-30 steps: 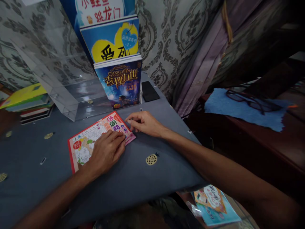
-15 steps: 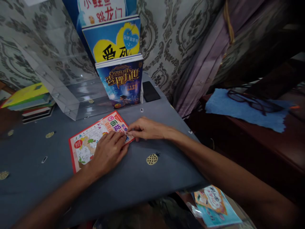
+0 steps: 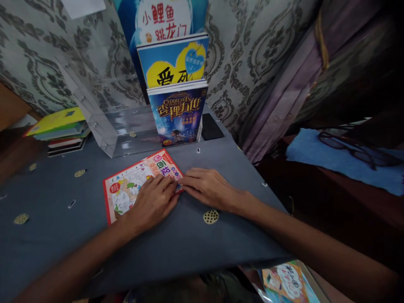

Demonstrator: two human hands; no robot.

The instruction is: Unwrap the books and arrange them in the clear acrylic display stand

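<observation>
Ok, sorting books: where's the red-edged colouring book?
Head view, left of centre: colouring book flat on the grey tablecloth, left hand on it, right hand at its corner.

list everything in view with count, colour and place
colouring book: 1, red-edged, flat on the table in the middle
upright books: 3, blue, stepped in the stand at the back
clear stand: 1, transparent, behind the colouring book
phone: 1, black, right of the stand
book stack: 1, yellow on top, far left
tablecloth: 1, grey-blue with pineapple prints, over the table
curtain: 1, purple, right of the table
cloth: 1, blue, far right, glasses on it
left hand: 1, flat on the colouring book
right hand: 1, flat, fingers at the book's right corner
</observation>
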